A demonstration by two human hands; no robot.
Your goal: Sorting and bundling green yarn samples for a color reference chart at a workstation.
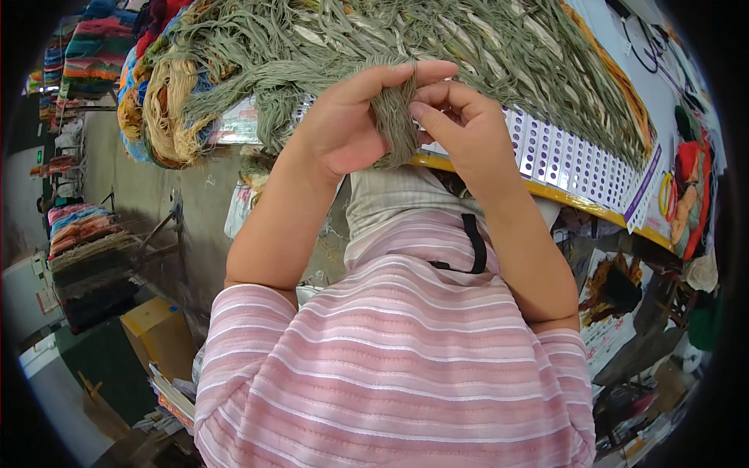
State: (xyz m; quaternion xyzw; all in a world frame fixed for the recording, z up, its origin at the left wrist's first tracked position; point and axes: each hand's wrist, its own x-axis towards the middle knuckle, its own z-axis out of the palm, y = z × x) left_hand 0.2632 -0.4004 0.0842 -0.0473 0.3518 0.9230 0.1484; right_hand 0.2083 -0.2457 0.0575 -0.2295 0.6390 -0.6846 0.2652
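Both hands close on one bunch of grey-green yarn (396, 117), which hangs in a thick hank just over the near edge of the bench (546, 189), in the middle of the view. Going from left to right: far off at the left edge, racks of folded, many-coloured cloth (82, 234) stand on the concrete floor, with a yellow cardboard box (156, 331) lower down. Nearer, at the bench's left end, a heap of cream and mustard yarn (168, 109) lies against the big grey-green mass of strands (328, 39) that spreads across the bench top. The left hand (343, 125) has its grip wrapped round the bunch from the left, the thumb laid across the top and the palm pressed to the strands. Touching the bunch on the other side, the right hand (460, 129) pinches it with curled fingers, its grip shut on the same hank. Under the yarn to the right lies a white sheet with rows of purple dots (577, 164), resting along the bench's yellow edge. Past that, an orange skein (616, 78) runs along the bench, and at the far right sit red and yellow oddments (686, 195), too bent by the lens to tell apart. Pink striped sleeves fill the lower view.
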